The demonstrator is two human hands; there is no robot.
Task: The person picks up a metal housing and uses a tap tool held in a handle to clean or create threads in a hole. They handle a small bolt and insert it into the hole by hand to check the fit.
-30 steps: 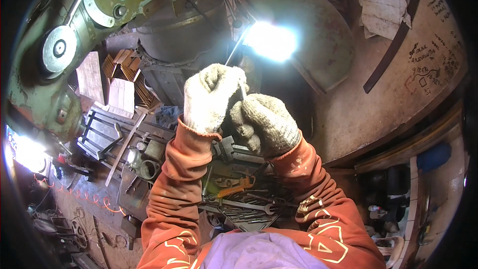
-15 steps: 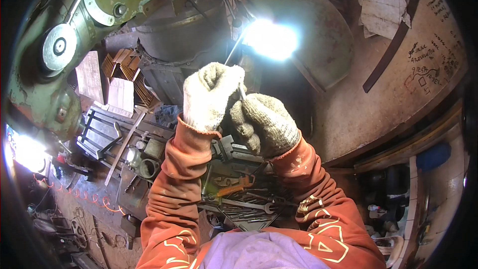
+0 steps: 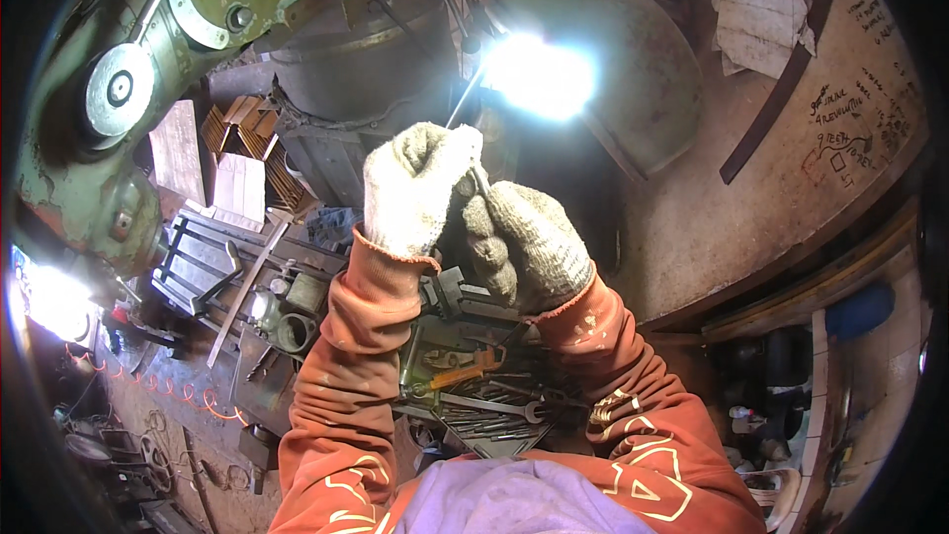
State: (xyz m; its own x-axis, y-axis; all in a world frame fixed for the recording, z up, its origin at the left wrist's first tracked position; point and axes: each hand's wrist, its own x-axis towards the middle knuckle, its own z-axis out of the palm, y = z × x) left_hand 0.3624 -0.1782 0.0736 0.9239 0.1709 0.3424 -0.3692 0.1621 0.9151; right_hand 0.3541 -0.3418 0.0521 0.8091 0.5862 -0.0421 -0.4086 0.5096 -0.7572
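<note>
Both of my hands wear off-white knitted work gloves and are raised close together in the middle of the head view. My left hand (image 3: 413, 188) is closed, its thumb and forefinger pinched on a slim metal piece (image 3: 481, 179). My right hand (image 3: 539, 242) grips the lower end of that same piece between thumb and fingers, its other fingers curled. The gloves cover most of the piece, so its kind cannot be made out. A thin bright rod (image 3: 465, 97) shows above my left glove, running up toward a glaring lamp (image 3: 542, 77); whether I hold it is unclear.
A green machine (image 3: 74, 173) stands at the left. Below my hands lie an open-end wrench (image 3: 494, 405), an orange-handled tool (image 3: 465, 373) and several drill-like bits. A steel rule (image 3: 247, 289) rests on the bench at left. A pale marked panel (image 3: 732, 227) curves along the right.
My right hand has shifted slightly and its fingers have turned a little around the metal piece. The left hand has stayed almost still.
</note>
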